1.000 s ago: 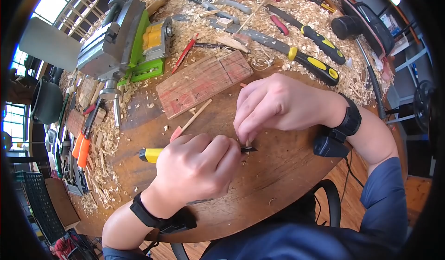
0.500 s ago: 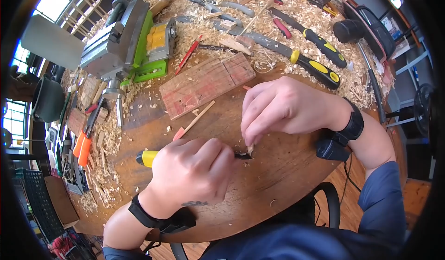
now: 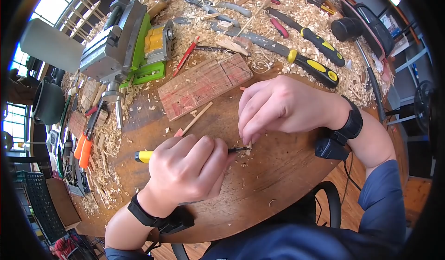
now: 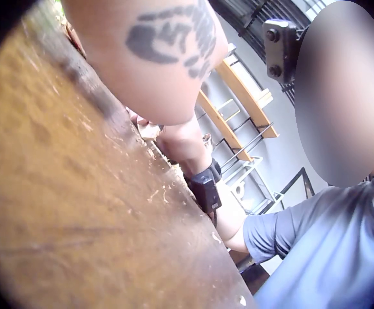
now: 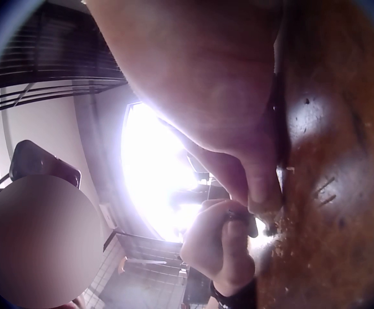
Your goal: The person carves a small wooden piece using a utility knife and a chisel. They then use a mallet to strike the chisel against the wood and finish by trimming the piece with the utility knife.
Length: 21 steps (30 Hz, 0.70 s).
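Observation:
My left hand [image 3: 185, 169] grips a utility knife [image 3: 145, 156] with a yellow and black handle. Its dark blade [image 3: 237, 150] points right, out past the knuckles. Over the table [image 3: 278, 176], my right hand [image 3: 289, 104] pinches a small piece of wood [image 3: 249, 146] between thumb and fingers, most of it hidden. The blade tip lies right at the wood's lower end. In the right wrist view, the right fingertips [image 5: 264, 196] point down close over the tabletop, with the left hand [image 5: 219, 241] beyond. The left wrist view hides the knife behind the hand.
Just beyond the hands lie a thin stick [image 3: 197, 119] and a reddish board [image 3: 206, 86]. A vise [image 3: 104, 51] stands at the back left. Wood shavings [image 3: 259, 23] surround rasps with yellow-and-black handles [image 3: 315, 68], a red pencil [image 3: 186, 56] and orange-handled pliers [image 3: 83, 151].
The left hand with the knife shifts slightly and tilts, showing more blade at the wood. The right hand stays nearly in place, still pinching the piece.

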Tool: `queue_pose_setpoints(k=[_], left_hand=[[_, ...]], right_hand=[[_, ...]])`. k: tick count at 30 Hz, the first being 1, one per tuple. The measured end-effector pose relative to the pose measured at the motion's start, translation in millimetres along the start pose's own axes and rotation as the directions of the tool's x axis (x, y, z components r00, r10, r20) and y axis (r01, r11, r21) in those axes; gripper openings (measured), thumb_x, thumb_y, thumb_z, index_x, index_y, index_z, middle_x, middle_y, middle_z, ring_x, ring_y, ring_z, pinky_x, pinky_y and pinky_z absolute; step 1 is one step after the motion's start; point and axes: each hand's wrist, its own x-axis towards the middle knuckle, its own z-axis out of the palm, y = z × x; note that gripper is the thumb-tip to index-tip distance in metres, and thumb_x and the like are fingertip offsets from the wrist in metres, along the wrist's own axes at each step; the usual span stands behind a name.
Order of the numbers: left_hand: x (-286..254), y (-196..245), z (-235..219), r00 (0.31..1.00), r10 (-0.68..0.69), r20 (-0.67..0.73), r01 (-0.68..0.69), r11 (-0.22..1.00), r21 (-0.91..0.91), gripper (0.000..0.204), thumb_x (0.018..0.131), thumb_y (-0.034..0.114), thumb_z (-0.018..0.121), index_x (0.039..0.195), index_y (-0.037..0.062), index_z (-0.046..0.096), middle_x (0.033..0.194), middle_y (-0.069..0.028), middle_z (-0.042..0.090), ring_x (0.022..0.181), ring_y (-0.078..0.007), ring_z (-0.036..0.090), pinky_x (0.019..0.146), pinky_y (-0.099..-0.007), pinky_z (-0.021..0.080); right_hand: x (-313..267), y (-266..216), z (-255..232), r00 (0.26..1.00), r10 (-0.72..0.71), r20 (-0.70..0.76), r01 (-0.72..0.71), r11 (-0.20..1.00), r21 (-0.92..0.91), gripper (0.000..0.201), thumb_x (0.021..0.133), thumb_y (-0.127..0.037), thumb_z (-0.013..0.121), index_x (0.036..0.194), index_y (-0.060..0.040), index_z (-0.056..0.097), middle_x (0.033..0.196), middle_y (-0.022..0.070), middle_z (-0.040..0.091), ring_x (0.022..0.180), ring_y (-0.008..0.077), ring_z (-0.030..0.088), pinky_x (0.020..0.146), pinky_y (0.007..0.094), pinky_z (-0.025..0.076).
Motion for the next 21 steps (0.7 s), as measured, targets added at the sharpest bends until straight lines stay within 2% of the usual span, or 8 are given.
queue_pose_setpoints(k=[10, 15, 21], left_hand=[[1, 3, 6, 1.0, 0.018, 0.013, -0.018, 1.0, 0.015, 0.026, 0.073, 0.014, 0.084, 0.091, 0.001, 0.072, 0.074, -0.005, 0.06, 0.06, -0.0221, 0.063, 0.053, -0.0349, 0.051], [2, 10, 7, 0.996, 0.011, 0.094, -0.012, 1.0, 0.01, 0.022, 0.075, 0.015, 0.082, 0.091, 0.0024, 0.073, 0.076, -0.004, 0.062, 0.059, -0.0205, 0.064, 0.052, -0.0352, 0.051], [5, 13, 6, 0.993, -0.01, 0.121, 0.012, 1.0, -0.014, 0.021, 0.076, 0.015, 0.083, 0.09, 0.0031, 0.071, 0.074, -0.004, 0.059, 0.056, -0.0201, 0.062, 0.05, -0.0349, 0.05]], right_hand=[[0, 2, 0, 1.0, 0.016, 0.004, -0.016, 1.0, 0.008, 0.01, 0.083, -0.006, 0.083, 0.092, -0.0083, 0.083, 0.091, 0.0022, 0.08, 0.091, 0.0232, 0.072, 0.083, 0.0352, 0.058], [1, 3, 4, 1.0, -0.007, -0.011, 0.007, 1.0, -0.004, 0.01, 0.083, -0.006, 0.083, 0.092, -0.0083, 0.083, 0.092, 0.0021, 0.081, 0.088, 0.0232, 0.071, 0.082, 0.0349, 0.058], [1, 0, 2, 0.999, 0.038, 0.004, -0.038, 0.999, 0.0, 0.01, 0.083, -0.006, 0.083, 0.093, -0.0089, 0.083, 0.094, 0.0019, 0.081, 0.089, 0.0231, 0.071, 0.082, 0.0347, 0.058]])
